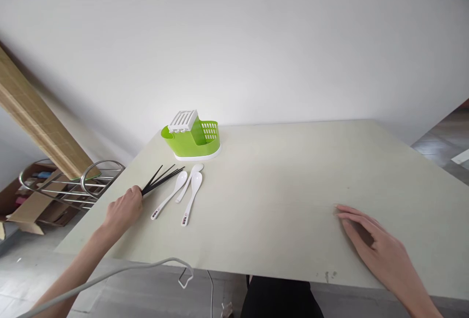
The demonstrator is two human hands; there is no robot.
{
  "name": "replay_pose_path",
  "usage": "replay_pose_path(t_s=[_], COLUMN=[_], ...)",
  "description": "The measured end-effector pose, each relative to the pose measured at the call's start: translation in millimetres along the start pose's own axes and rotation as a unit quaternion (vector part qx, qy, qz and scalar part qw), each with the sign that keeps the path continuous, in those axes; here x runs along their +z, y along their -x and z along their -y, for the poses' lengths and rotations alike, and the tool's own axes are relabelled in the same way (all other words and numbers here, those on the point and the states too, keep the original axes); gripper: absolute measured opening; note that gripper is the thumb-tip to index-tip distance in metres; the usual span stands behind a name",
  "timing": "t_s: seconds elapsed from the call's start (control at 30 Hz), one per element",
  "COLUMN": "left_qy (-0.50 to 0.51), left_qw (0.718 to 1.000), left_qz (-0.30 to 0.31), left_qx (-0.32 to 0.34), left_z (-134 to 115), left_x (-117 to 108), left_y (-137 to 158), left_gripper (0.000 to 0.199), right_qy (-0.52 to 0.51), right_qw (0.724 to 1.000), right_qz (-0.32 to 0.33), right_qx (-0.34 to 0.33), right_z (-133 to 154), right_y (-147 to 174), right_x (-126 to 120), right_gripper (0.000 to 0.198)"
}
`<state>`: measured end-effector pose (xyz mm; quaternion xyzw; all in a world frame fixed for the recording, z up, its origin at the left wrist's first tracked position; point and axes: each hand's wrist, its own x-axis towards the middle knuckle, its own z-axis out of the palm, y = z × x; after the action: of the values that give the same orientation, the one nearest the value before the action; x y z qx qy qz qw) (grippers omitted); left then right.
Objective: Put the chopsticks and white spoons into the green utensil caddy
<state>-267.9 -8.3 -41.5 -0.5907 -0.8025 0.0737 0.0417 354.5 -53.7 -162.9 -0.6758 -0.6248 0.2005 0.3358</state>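
My left hand [124, 206] is closed around a bundle of black chopsticks [164, 178] at the left side of the table. Their tips fan out toward the back right; the gripped ends are hidden in the fist. Just right of them lie three white spoons: a left spoon [169, 198], a front right spoon [191, 201] and one behind [188, 182]. Behind the spoons stands a green utensil holder [186, 144] with a white slotted top and a white base. My right hand [377, 240] rests on the table at the right, fingers stretched out, holding nothing.
The pale table [274, 186] stands against a white wall [274, 49]. Left of it are a metal rack [66, 192], a cardboard box [27, 210] and a long cardboard piece [44, 117]. A grey cable [124, 269] crosses near the front edge.
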Motion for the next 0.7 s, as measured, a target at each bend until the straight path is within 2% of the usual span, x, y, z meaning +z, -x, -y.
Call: replay_pose_path(t_s=[0.1,0.2,0.4,0.57,0.7], left_qy=[-0.041,-0.027,-0.019,0.038,0.053], left_qw=[0.998,0.999,1.000,0.997,0.993], left_qz=[0.030,0.028,-0.011,-0.026,0.027], left_qx=[-0.032,-0.036,0.019,0.061,0.104], left_z=[-0.9,-2.0,-12.0,-52.7,-108.4], left_x=[-3.4,-6.8,-14.3,-37.3,-47.3], left_y=[4.6,7.3,21.3,47.8,63.6], left_gripper=[0.040,0.044,0.053,0.046,0.037], right_qy=[0.003,0.002,-0.003,0.000,-0.008], right_qw=[1.000,1.000,1.000,1.000,1.000], right_qz=[-0.005,-0.006,-0.004,-0.008,-0.006], right_qx=[-0.009,-0.012,-0.017,-0.023,-0.026], right_z=[0.6,0.8,-1.5,-3.3,-2.8], right_y=[-0.1,-0.3,0.7,0.5,-0.9], right_x=[0.5,0.4,-0.2,-0.1,0.4], right_gripper=[0.038,0.037,0.036,0.036,0.038])
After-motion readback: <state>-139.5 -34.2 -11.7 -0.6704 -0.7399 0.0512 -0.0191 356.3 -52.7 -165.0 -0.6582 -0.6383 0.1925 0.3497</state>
